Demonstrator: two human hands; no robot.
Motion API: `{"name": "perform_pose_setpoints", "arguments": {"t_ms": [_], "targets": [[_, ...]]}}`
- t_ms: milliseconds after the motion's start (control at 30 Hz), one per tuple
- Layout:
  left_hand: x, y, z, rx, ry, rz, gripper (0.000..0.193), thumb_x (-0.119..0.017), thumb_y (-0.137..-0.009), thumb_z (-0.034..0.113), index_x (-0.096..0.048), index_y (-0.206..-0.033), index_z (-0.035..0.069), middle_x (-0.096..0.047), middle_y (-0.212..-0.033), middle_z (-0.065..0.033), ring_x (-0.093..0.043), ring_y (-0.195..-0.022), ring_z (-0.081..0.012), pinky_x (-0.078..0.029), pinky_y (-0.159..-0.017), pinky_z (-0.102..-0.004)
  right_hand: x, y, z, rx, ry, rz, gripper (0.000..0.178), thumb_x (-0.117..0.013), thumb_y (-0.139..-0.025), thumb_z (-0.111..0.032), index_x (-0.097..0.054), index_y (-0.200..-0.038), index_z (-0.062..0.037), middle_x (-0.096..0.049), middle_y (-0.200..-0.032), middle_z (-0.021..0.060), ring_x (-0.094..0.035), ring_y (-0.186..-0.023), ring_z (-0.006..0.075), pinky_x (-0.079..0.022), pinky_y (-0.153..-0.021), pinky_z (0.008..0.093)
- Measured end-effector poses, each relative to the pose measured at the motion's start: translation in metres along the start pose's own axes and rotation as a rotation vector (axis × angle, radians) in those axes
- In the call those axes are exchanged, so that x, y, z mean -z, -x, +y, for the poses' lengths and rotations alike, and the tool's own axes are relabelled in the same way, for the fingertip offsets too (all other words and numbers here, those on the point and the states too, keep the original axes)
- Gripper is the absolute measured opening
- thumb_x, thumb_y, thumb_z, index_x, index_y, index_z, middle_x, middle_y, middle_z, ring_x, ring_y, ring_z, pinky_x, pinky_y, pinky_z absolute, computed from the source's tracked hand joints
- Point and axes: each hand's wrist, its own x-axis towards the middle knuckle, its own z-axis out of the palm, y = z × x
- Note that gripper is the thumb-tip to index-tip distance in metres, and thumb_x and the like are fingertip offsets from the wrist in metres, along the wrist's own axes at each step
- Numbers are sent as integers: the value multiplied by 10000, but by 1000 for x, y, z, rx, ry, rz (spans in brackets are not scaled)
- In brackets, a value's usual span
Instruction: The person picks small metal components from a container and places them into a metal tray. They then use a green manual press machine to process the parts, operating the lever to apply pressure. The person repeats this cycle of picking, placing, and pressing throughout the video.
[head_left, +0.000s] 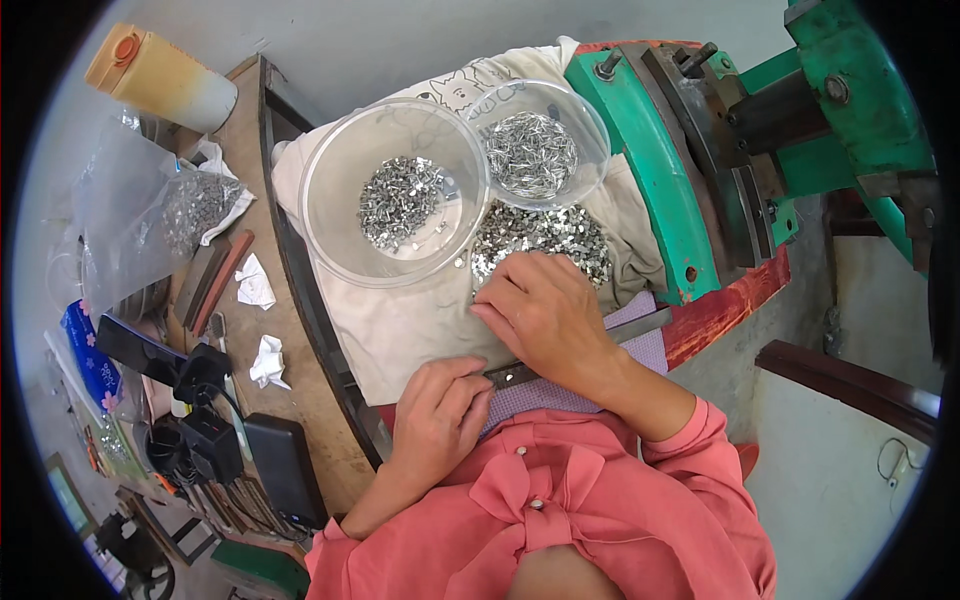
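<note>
My right hand (540, 310) rests at the near edge of a loose pile of small shiny metal pieces (548, 238) on a beige cloth (385, 335). Its fingers are bent and closed, thumb near forefinger; whatever they hold is hidden. My left hand (440, 410) lies at the cloth's near edge, fingers curled together beside the left end of a flat dark metal strip (640, 326); its grip is hidden too. A tiny bright piece sits on the strip. Beyond my hands stand a large clear tub (325, 245) with short metal pieces and a smaller clear tub (592, 165) with thin metal pins.
A green machine (640, 190) with dark steel parts stands at the right. On the left wooden bench (315, 440) are a yellowish plastic jug (165, 80), a plastic bag of metal pieces (195, 205), crumpled tissues (268, 362) and a black box (285, 465).
</note>
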Motion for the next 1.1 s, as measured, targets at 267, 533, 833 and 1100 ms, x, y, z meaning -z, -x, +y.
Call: {"name": "perform_pose_setpoints", "arguments": {"t_ms": [267, 533, 833, 1100], "targets": [[-5, -3, -1, -32, -32, -29, 273, -782, -707, -36, -653, -936, 36, -660, -1038, -120, -618, -922, -318, -501, -779, -394, -6, 3, -3, 18, -8, 71, 105, -728, -766, -119, -633, -782, -78, -548, -829, 50, -586, -808, 240, -450, -703, 378], [-5, -6, -1, -38, -24, -32, 315, -810, -705, 22, -661, -981, 48, -663, -1024, -94, -616, -903, -301, -491, -774, -390, 25, 43, -2, -5, -201, 68, 157, -788, -754, -91, -664, -849, -96, -614, -919, 31, -598, -859, 249, -448, -747, 379], [-12, -8, 0, -101, -45, -10, 262, -798, -713, 15, -682, -944, 55, -671, -989, -57, -621, -870, -262, -481, -748, -368, 34, 55, -1, 13, -175, -23, 175, -812, -743, -96, -708, -883, -94, -621, -929, 32, -596, -893, 257, -445, -776, 387], [-16, -8, -2, -70, 1, -4, 249, -780, -703, -22, -647, -893, 68, -664, -962, -55, -611, -833, -263, -472, -727, -369, 40, 11, 21, 4, -132, 14, 161, -792, -770, -97, -712, -911, -97, -626, -955, 35, -593, -913, 267, -444, -803, 389]]}}
